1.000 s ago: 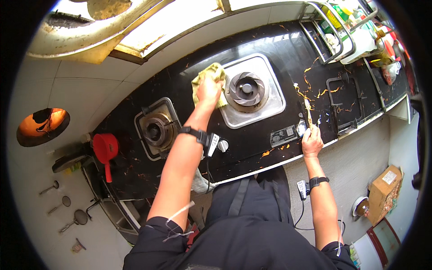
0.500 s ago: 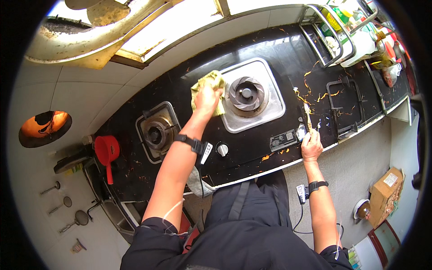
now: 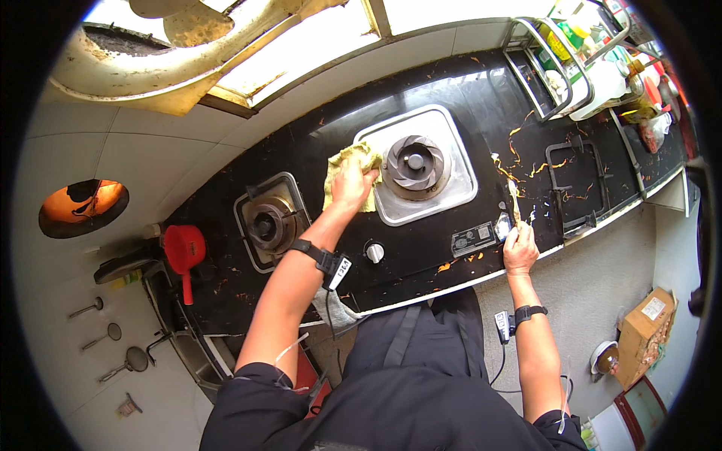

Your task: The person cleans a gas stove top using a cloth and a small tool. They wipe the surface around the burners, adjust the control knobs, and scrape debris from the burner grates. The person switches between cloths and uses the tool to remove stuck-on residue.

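My left hand (image 3: 350, 186) is closed on a yellow-green cloth (image 3: 336, 170), pressing it to the black countertop along the left edge of a square metal stove tray (image 3: 451, 188). A dark round burner (image 3: 415, 163) sits in that tray, just right of the cloth. My right hand (image 3: 520, 249), lower and farther right, grips a thin stick-like tool (image 3: 515, 203) with a pale end pointing away from me. The tool lies over or against the counter; its exact kind is unclear. A silver knob (image 3: 374, 252) is near my left forearm.
A smaller burner (image 3: 267, 225) and a red dipper (image 3: 185, 252) are on the left. To the right lie a black pan support (image 3: 577, 180) and orange-brown residue (image 3: 519, 154). A metal rack (image 3: 553, 68) with bottles stands at the far right. Below it on the floor is a cardboard box (image 3: 645, 338).
My left hand and the cloth have slid toward me along the tray's left edge. My right hand keeps its hold with little movement. The whole view has shifted slightly.
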Motion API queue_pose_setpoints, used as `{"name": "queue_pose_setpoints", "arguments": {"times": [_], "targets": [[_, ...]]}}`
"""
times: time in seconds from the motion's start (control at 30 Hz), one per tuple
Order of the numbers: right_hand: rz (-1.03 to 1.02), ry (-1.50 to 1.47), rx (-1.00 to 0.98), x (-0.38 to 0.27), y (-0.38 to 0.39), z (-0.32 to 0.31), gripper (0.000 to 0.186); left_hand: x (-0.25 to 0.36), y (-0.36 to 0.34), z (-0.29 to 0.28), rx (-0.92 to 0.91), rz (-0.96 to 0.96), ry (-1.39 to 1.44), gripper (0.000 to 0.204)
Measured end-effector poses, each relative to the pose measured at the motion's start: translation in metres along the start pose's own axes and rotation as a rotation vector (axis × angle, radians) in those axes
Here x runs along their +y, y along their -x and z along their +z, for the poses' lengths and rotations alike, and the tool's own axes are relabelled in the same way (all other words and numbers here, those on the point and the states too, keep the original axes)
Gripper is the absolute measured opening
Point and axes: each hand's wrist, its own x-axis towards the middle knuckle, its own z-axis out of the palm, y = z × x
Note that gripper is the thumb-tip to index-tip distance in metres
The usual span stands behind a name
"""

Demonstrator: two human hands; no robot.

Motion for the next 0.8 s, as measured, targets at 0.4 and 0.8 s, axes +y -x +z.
{"name": "queue_pose_setpoints", "arguments": {"times": [0.4, 0.8], "targets": [[0.015, 0.034, -0.021, 0.001, 0.002, 0.002, 0.016, 0.020, 0.034, 0.023, 0.099, 0.000, 0.238, 0.043], [-0.006, 0.070, 0.004, 0.004, 0.002, 0.007, 0.016, 0.030, 0.028, 0.026, 0.130, -0.095, 0.172, 0.048]]}}
